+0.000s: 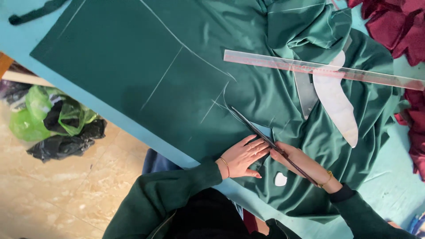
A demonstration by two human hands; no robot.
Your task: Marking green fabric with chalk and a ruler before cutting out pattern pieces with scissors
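Note:
Dark green fabric (146, 66) marked with white chalk lines lies spread over a turquoise table (385, 186). My left hand (243, 157) presses flat on the fabric beside the cut, fingers apart. My right hand (295, 163) grips long dark scissors (250, 125), whose blades point up-left along a chalk line. The two hands almost touch. A small white piece of chalk (280, 179) rests on the cloth just below them.
A long clear ruler (318, 68) and a white curved template (338, 106) lie on the fabric at the right. Maroon cloth (398, 26) is heaped at the top right. Green and black plastic bags (57, 124) sit on the tiled floor at the left.

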